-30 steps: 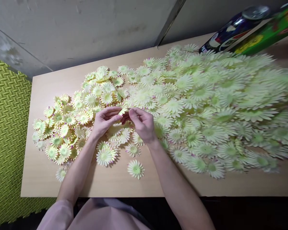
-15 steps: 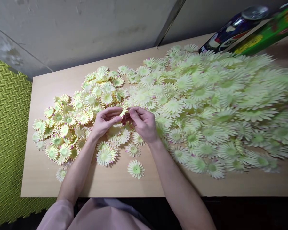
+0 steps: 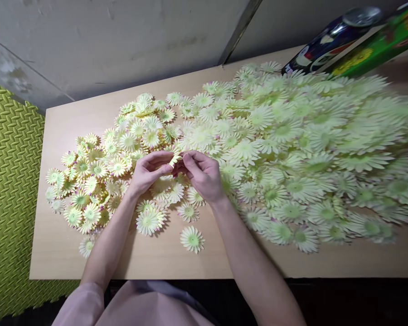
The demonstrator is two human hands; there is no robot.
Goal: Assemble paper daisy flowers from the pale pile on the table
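Between my hands, above the heap, a pale yellow artificial flower head (image 3: 175,158) is held edge-on. My left hand (image 3: 152,171) pinches it between thumb and fingers. My right hand (image 3: 203,174) is closed from the other side, thumb against fingertips at the flower's right edge; its fingers are partly hidden. Below them lie a small stack of flower heads (image 3: 151,219) and a single flower head (image 3: 192,239) with a green centre. To the left spreads a pile of smaller-looking flower heads (image 3: 98,170), some with purple tips.
A large heap of flower heads (image 3: 292,158) covers the right part of the wooden table (image 3: 64,258). Behind it stand a dark blue can (image 3: 329,43) and a green package (image 3: 377,45). A grey wall (image 3: 139,40) runs along the back, and a green foam mat (image 3: 10,194) is at left.
Almost nothing differs; both hands keep the same pose around the flower head, and the view has shifted very slightly.
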